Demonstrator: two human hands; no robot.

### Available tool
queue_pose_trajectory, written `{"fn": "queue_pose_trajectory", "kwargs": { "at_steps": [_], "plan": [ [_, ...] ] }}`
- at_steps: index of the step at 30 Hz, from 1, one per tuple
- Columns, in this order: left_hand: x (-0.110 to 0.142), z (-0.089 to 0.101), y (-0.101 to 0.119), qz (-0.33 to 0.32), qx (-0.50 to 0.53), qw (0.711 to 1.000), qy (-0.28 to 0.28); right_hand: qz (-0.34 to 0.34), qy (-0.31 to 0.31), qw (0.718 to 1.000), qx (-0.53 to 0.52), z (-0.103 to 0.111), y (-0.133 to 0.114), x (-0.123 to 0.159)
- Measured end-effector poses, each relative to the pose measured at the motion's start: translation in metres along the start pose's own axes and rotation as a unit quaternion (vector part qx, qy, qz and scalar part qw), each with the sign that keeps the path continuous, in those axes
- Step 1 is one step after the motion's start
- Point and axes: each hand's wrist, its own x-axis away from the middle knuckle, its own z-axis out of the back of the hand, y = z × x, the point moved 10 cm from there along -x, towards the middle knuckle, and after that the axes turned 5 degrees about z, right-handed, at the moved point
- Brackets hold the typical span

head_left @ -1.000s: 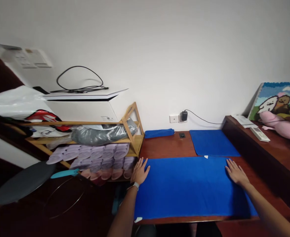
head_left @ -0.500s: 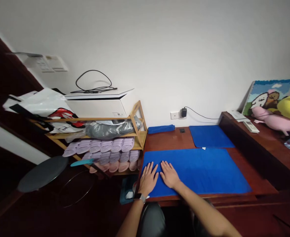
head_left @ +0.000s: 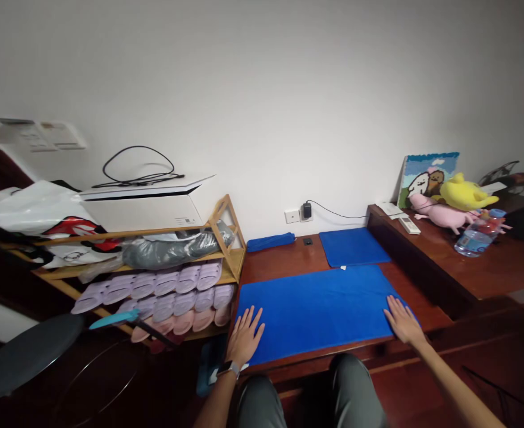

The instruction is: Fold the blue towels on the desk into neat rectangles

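A large blue cloth [head_left: 319,309] lies spread flat across the front of the brown wooden desk [head_left: 279,263]. My left hand [head_left: 244,336] rests palm down on its left end, fingers spread; a watch is on that wrist. At the cloth's right end my right hand [head_left: 402,320] lies flat, fingers stretched out. Behind it is a smaller blue cloth [head_left: 353,246], laid flat, with a white tag at the front edge between the two. A third blue cloth [head_left: 270,241], rolled or folded narrow, sits against the wall at the back left.
To the left a wooden rack [head_left: 232,261] holds purple and pink slippers [head_left: 168,282], a white box [head_left: 143,211] and a bag. A raised desk section at right carries plush toys [head_left: 440,212], a remote [head_left: 408,224] and a plastic bottle [head_left: 478,235]. A charger [head_left: 307,210] is plugged into the wall.
My right hand has moved right across the large cloth, from beside my left hand to the far end. My left hand stays at the left end. The view has turned right.
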Motion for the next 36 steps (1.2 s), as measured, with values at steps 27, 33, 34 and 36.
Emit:
{"fn": "queue_pose_trajectory", "kwargs": {
  "at_steps": [27, 33, 34, 36],
  "plan": [
    [-0.107, -0.016, -0.038, 0.022, -0.024, 0.999, 0.036, 0.157, -0.016, 0.986, -0.057, 0.000, -0.176, -0.135],
    [-0.104, -0.014, -0.034, 0.007, -0.033, 0.998, 0.050, -0.051, -0.026, 0.998, 0.016, 0.001, 0.017, -0.139],
    [-0.105, -0.013, -0.034, 0.006, -0.034, 0.998, 0.047, -0.061, -0.028, 0.998, 0.017, 0.000, 0.034, -0.138],
    [-0.106, -0.013, -0.037, 0.000, -0.032, 0.999, 0.035, -0.065, -0.024, 0.998, 0.012, -0.003, 0.050, -0.137]
  ]
}}
